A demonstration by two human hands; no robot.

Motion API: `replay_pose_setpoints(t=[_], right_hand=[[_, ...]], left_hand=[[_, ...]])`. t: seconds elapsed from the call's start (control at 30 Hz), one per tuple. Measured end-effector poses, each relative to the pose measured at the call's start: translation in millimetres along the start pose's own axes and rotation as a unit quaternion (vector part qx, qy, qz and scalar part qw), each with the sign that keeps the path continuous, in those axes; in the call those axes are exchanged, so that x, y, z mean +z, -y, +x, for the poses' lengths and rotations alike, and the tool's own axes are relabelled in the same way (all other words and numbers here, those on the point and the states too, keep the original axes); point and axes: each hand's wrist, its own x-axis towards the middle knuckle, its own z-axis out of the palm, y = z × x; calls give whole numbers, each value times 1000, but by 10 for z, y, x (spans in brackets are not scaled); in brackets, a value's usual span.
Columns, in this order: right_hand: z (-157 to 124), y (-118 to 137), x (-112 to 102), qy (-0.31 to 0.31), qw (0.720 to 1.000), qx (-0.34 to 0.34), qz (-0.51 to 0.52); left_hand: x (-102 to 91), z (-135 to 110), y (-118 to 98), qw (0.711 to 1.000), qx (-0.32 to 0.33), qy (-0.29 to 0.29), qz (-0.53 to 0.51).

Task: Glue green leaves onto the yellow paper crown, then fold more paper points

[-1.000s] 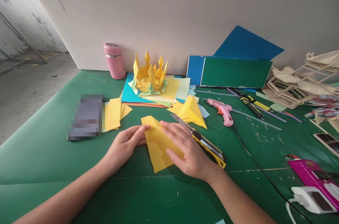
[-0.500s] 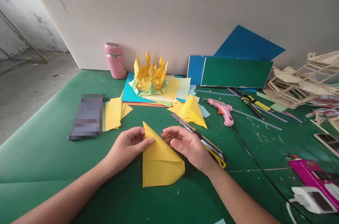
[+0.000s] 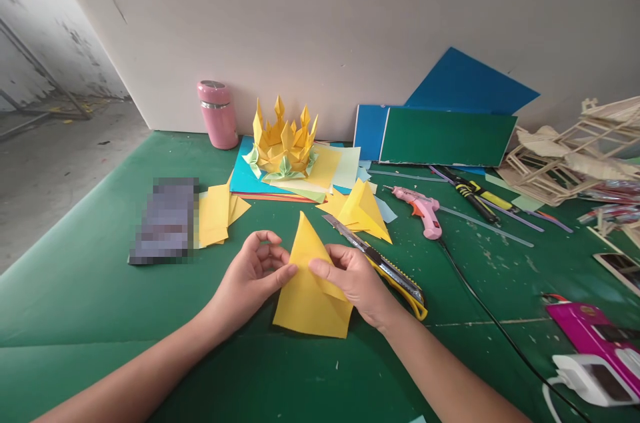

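A folded sheet of yellow paper (image 3: 310,309) is held up just above the green tabletop, its pointed tip upward and its lower edge wide. My right hand (image 3: 357,279) pinches it on the right, thumb on the front and fingers behind. On the left side my left hand (image 3: 260,269) has its thumb on the paper's edge, the other fingers curled beside it. A box cutter (image 3: 385,263) with yellow handle parts lies just beyond my right hand. Behind the paper rests a pile of folded yellow pieces (image 3: 364,213).
A yellow paper crown (image 3: 284,143) stands on coloured sheets at the back, near a pink flask (image 3: 219,116). Flat yellow papers (image 3: 215,213) lie left. To the right are a pink glue gun (image 3: 423,206) with its cord, a wooden stick model (image 3: 560,149) and a magenta box (image 3: 585,329).
The yellow paper has been turned so its tip points more upward and to the right. My right hand has closed on its right side; my left thumb stays at the left edge.
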Motion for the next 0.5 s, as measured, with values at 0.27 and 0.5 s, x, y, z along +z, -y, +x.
replay_pose_setpoints(t=[0.27,0.5], right_hand=[[-5,-15,-4,-2,1000,-7,5],[-8,-14,-14,-5,1000,-2,-7]], left_hand=[[-5,-8,-18,1000,-9,-4,16],[-5,-8,-42,1000,-20,-3,24]])
